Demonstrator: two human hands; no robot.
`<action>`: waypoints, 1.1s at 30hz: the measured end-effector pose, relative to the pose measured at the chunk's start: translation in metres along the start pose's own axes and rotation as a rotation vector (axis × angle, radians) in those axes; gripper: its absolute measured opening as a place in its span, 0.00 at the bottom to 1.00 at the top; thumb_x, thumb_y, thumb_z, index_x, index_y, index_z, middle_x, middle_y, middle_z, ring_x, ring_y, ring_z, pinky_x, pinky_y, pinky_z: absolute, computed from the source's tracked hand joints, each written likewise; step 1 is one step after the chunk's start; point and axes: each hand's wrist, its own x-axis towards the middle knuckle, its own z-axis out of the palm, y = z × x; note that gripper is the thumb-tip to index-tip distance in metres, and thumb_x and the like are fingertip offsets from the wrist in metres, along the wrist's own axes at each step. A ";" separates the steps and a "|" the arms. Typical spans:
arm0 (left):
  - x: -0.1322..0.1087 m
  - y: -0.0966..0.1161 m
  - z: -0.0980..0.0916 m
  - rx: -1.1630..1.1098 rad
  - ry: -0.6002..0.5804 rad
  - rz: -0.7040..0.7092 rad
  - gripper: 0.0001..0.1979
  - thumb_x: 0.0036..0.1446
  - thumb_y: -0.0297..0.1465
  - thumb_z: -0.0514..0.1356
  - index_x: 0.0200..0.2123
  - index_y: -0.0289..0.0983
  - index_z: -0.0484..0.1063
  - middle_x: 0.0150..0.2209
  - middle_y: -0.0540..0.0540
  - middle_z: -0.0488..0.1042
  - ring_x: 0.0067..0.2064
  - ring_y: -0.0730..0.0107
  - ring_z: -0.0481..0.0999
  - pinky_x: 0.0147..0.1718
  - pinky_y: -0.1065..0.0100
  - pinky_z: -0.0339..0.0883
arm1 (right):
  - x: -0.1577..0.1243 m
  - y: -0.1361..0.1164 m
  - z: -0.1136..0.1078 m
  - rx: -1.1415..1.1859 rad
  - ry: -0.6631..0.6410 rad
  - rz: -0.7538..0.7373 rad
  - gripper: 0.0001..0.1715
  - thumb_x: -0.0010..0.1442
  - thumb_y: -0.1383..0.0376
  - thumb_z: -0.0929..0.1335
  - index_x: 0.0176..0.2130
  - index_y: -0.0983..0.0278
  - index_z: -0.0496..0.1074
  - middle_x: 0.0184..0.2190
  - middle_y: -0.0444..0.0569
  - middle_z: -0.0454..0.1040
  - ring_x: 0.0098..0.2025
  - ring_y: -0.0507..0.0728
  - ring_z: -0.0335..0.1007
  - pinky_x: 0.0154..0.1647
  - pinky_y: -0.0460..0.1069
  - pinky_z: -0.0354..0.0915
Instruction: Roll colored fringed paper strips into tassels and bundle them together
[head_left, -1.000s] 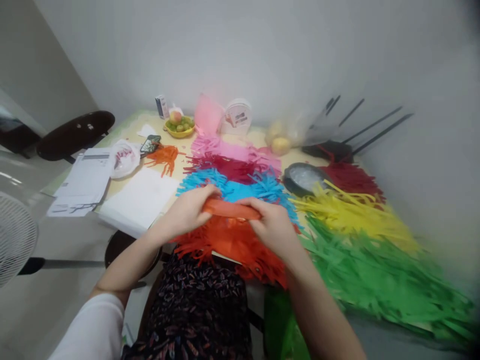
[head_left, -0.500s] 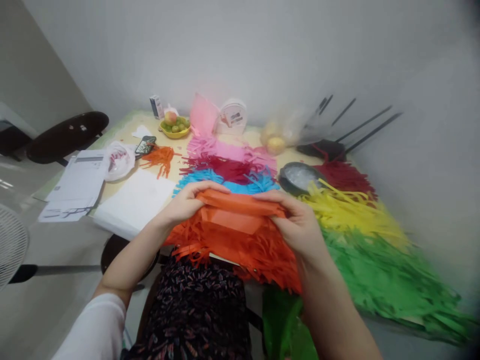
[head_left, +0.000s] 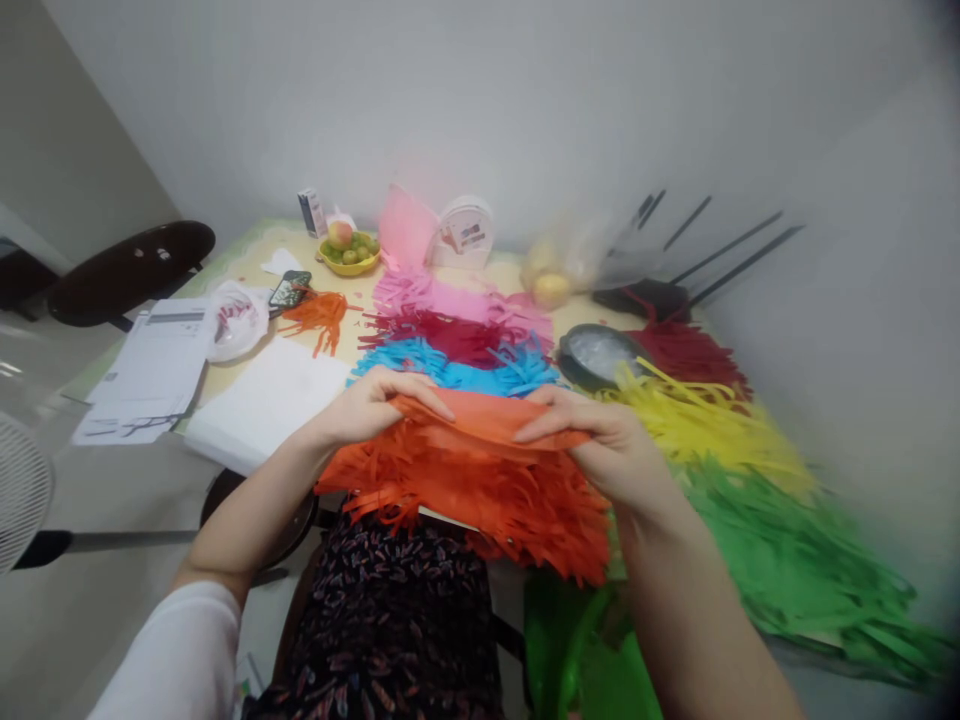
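Observation:
Both hands grip the upper edge of an orange fringed tissue paper (head_left: pixel 487 425) at the table's front. My left hand (head_left: pixel 379 400) pinches its left end, fingers on top and thumb beneath. At the right end my right hand (head_left: pixel 592 430) holds the same folded band, its fingers laid over the paper. Orange fringe strips hang below the band toward my lap. Just behind lies a blue fringed paper (head_left: pixel 480 378), then a dark red fringed paper (head_left: pixel 469 340) and a pink fringed paper (head_left: pixel 465 300).
To the right lie yellow fringed paper (head_left: pixel 705 430) and green fringed paper (head_left: pixel 810 570), beside a dark round bowl (head_left: pixel 596 355). White sheets (head_left: pixel 274 400), a phone (head_left: pixel 290 289) and a fruit bowl (head_left: pixel 349 262) are leftward. A green plastic container (head_left: pixel 585 650) stands below the table edge.
My right hand has shifted slightly right and down, with its fingers now over the band. The orange band looks flatter and more stretched between my hands.

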 end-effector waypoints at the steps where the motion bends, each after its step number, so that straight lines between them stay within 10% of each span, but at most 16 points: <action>1: 0.000 0.003 -0.003 0.035 -0.028 0.034 0.15 0.48 0.23 0.56 0.34 0.36 0.82 0.38 0.44 0.79 0.39 0.66 0.76 0.42 0.64 0.69 | 0.001 0.000 -0.002 -0.022 -0.006 -0.013 0.22 0.51 0.77 0.65 0.31 0.55 0.83 0.37 0.46 0.76 0.39 0.55 0.73 0.42 0.49 0.67; 7: -0.004 0.019 -0.015 0.161 -0.249 0.080 0.14 0.53 0.26 0.59 0.42 0.37 0.80 0.48 0.41 0.75 0.50 0.60 0.73 0.54 0.59 0.64 | 0.004 -0.008 -0.009 -0.163 -0.077 -0.109 0.26 0.48 0.79 0.62 0.29 0.55 0.82 0.39 0.45 0.75 0.40 0.54 0.73 0.43 0.50 0.68; 11: 0.000 0.024 -0.007 0.071 -0.295 0.013 0.32 0.50 0.36 0.67 0.59 0.39 0.67 0.57 0.39 0.70 0.58 0.56 0.69 0.55 0.60 0.65 | 0.006 -0.018 -0.007 -0.254 -0.135 -0.175 0.27 0.48 0.81 0.60 0.30 0.56 0.81 0.39 0.45 0.75 0.41 0.54 0.73 0.44 0.50 0.68; 16: 0.011 0.022 0.009 0.136 -0.318 -0.319 0.18 0.53 0.44 0.64 0.34 0.32 0.76 0.30 0.47 0.75 0.31 0.70 0.73 0.27 0.72 0.63 | 0.006 -0.025 -0.015 -0.312 -0.251 -0.230 0.24 0.56 0.79 0.61 0.30 0.57 0.81 0.40 0.46 0.75 0.41 0.54 0.74 0.43 0.48 0.69; 19: 0.013 0.025 0.010 0.270 -0.268 -0.309 0.16 0.54 0.40 0.64 0.26 0.32 0.73 0.23 0.52 0.69 0.25 0.77 0.65 0.24 0.74 0.55 | 0.005 -0.029 -0.028 -0.376 -0.399 -0.139 0.19 0.61 0.69 0.66 0.49 0.55 0.78 0.51 0.50 0.75 0.52 0.59 0.73 0.52 0.52 0.68; 23: 0.013 0.029 0.013 0.467 -0.251 -0.250 0.11 0.56 0.34 0.62 0.26 0.33 0.72 0.22 0.53 0.68 0.26 0.76 0.64 0.25 0.73 0.53 | 0.009 -0.034 -0.023 -0.446 -0.363 0.054 0.45 0.57 0.54 0.73 0.68 0.58 0.56 0.59 0.54 0.71 0.57 0.64 0.69 0.56 0.56 0.67; 27: 0.008 0.027 0.017 0.508 -0.178 -0.208 0.11 0.55 0.35 0.64 0.26 0.34 0.70 0.25 0.52 0.70 0.28 0.74 0.67 0.27 0.72 0.55 | 0.015 -0.024 0.003 -0.509 -0.337 0.139 0.12 0.61 0.56 0.70 0.38 0.62 0.77 0.29 0.46 0.78 0.30 0.56 0.73 0.32 0.48 0.67; 33: -0.005 0.016 0.019 0.089 0.000 -0.232 0.14 0.55 0.37 0.64 0.28 0.36 0.64 0.24 0.52 0.73 0.26 0.72 0.73 0.27 0.72 0.64 | 0.003 -0.011 0.020 -0.248 -0.130 0.231 0.17 0.61 0.58 0.68 0.24 0.62 0.70 0.20 0.43 0.73 0.23 0.53 0.68 0.25 0.46 0.62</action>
